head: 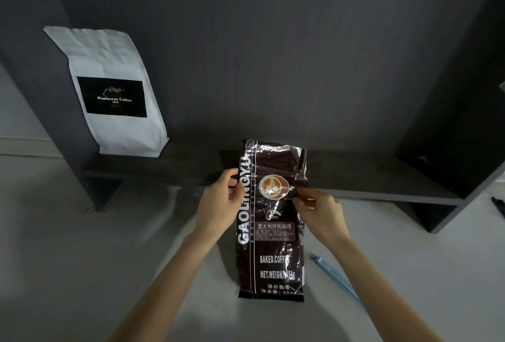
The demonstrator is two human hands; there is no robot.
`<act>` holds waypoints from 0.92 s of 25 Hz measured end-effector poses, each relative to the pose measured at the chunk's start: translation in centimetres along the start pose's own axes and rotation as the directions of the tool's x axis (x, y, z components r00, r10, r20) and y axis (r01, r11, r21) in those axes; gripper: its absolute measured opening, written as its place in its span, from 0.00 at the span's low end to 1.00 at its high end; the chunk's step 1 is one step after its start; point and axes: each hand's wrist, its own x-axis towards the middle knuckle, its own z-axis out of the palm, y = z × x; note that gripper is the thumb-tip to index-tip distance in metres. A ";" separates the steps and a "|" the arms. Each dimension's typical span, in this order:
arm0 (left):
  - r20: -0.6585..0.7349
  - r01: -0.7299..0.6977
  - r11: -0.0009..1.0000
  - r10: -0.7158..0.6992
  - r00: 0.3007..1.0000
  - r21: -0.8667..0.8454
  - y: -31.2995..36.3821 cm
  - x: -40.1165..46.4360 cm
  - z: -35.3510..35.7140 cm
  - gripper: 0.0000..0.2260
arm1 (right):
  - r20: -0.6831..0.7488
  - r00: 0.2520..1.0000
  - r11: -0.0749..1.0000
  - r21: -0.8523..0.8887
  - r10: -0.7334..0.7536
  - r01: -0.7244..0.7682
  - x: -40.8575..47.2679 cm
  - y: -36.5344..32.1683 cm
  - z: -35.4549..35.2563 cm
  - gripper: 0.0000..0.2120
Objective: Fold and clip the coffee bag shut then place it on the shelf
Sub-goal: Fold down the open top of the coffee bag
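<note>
Two bare forearms reach up from the near edge of the pale grey desk [82, 273]. Between them stands a tall, shiny dark brown foil coffee bag [273, 232] with white letters. Its bottom sits on the desk near the near edge, in the middle. Its top is not folded yet.

The left hand [218, 202] holds the bag's left edge, with the fingers [232, 177] curled and pinching the foil. The right hand [319, 210] holds the right edge, with the thumb and fingertips [300, 191] pinching the foil too. Both grips sit about a third of the way down from the top.

A long, thin light blue plastic clip [336, 276] lies flat on the desk, just to the right of the bag and apart from it.

Behind the bag is a low dark grey wooden shelf [369, 177]. A white paper coffee bag with a black label [114, 95] stands on its left end.

The step now looks like getting ready to fold. To do it well, push the air out first. Then bend the top down straight, with both sides even. Press the fold flat and hold it with one hand, so the other hand can pick up the clip.
</note>
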 end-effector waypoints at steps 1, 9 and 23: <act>0.003 0.002 1.000 -0.002 1.000 -0.004 0.0 -0.1 0.1 0.15 | -0.003 1.000 1.000 0.026 0.010 -0.009 -0.2 0.0 0.1 0.11; -0.101 -0.043 0.995 0.034 0.994 -0.095 1.4 -2.8 0.0 0.13 | -0.106 0.993 0.993 0.111 0.041 -0.029 -2.0 -0.2 0.1 0.10; -0.159 -0.009 0.940 -0.048 0.986 -0.341 3.4 -8.7 -0.7 0.02 | -0.218 0.969 0.898 0.440 0.117 -0.010 -7.6 0.5 -1.4 0.11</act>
